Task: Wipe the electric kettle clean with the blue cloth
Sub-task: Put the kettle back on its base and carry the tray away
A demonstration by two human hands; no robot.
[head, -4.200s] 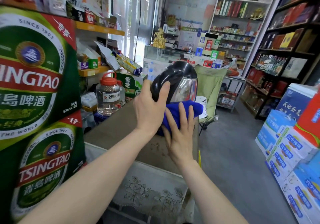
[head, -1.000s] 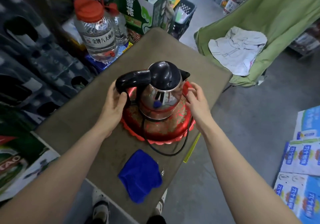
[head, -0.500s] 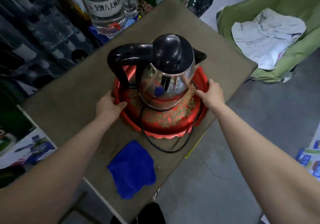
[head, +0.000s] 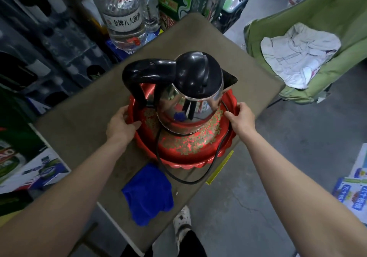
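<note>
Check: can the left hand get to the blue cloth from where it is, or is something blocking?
Probably yes. The left hand grips the red tray rim, so it must let go first. The blue cloth lies flat on the table nearer the person, uncovered; only the black cord loops beside it.

Kettle [head: 190,105]: shining silver body, glossy black lid and handle. Tray [head: 190,149]: showing bright red with a worn gold floral pattern. Cloth [head: 148,194]: lying plain vivid blue. Tabletop [head: 83,121]: reading dull brown-olive. Cord [head: 198,179]: looking black. Chair [head: 297,14]: showing green, carrying a white rag [head: 297,54].
</note>
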